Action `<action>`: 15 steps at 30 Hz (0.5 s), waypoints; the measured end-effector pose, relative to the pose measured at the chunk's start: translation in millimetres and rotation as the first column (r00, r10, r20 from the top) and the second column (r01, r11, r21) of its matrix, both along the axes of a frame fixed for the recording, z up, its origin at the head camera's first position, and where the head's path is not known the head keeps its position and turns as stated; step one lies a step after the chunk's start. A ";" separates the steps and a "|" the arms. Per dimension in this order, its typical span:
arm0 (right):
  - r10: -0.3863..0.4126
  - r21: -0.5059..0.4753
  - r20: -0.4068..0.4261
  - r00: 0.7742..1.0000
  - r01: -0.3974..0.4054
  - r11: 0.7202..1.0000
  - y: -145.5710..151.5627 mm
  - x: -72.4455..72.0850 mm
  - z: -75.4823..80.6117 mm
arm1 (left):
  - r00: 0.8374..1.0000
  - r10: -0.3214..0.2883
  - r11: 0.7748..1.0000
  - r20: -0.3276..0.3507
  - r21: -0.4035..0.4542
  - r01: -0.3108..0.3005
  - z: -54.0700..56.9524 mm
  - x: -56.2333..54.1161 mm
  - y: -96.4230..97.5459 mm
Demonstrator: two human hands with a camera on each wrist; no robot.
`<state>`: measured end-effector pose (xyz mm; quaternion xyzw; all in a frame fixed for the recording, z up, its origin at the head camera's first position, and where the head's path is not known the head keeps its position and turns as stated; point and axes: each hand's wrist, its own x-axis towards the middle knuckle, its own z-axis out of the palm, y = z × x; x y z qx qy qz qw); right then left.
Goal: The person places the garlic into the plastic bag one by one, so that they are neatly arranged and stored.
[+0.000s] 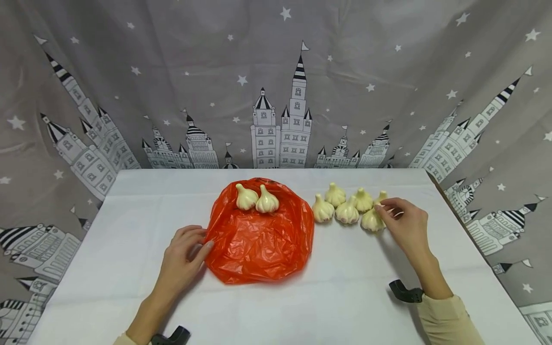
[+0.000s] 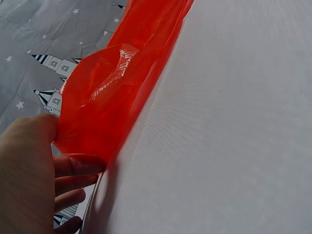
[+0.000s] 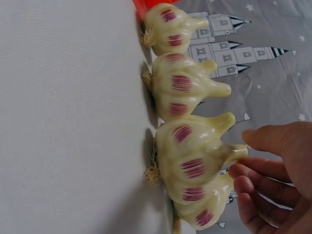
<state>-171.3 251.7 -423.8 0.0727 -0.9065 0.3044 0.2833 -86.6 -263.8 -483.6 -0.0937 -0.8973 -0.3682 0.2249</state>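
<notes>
A red plastic bag lies spread on the white table, with two garlic bulbs at its far side. My left hand is at the bag's left edge. In the left wrist view, its thumb and forefinger pinch the red film. To the right of the bag stand several garlic bulbs in a cluster. My right hand is at the cluster's right end, where thumb and forefinger pinch the stem of the nearest garlic bulb. That bulb appears to rest on the table.
The white-covered table ends at a far edge and a right edge. Behind it hangs a grey curtain printed with castles and stars. Black wrist devices sit on both forearms.
</notes>
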 end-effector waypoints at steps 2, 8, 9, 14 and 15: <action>0.001 0.000 0.005 1.000 -0.001 1.000 -0.6 -2.9 -2.1 | 1.000 0.006 1.000 0.009 0.003 -0.007 0.3 -0.8 -1.4; -0.017 -0.019 0.016 1.000 0.017 1.000 -1.1 -5.6 -8.9 | 1.000 0.011 1.000 0.025 0.024 -0.012 -0.6 -1.0 -3.5; -0.021 -0.028 0.015 1.000 0.022 0.999 -0.6 -5.2 -10.0 | 1.000 0.007 1.000 0.023 0.026 -0.008 -0.9 -0.8 -3.0; -0.035 -0.038 -0.007 0.999 0.035 0.999 1.9 -4.0 -14.6 | 1.000 0.006 1.000 0.024 0.025 -0.007 -1.8 0.4 -0.4; -0.035 -0.041 -0.009 0.999 0.034 0.999 1.9 -4.1 -15.1 | 1.000 0.004 1.000 0.018 0.028 -0.004 -1.6 0.0 -0.4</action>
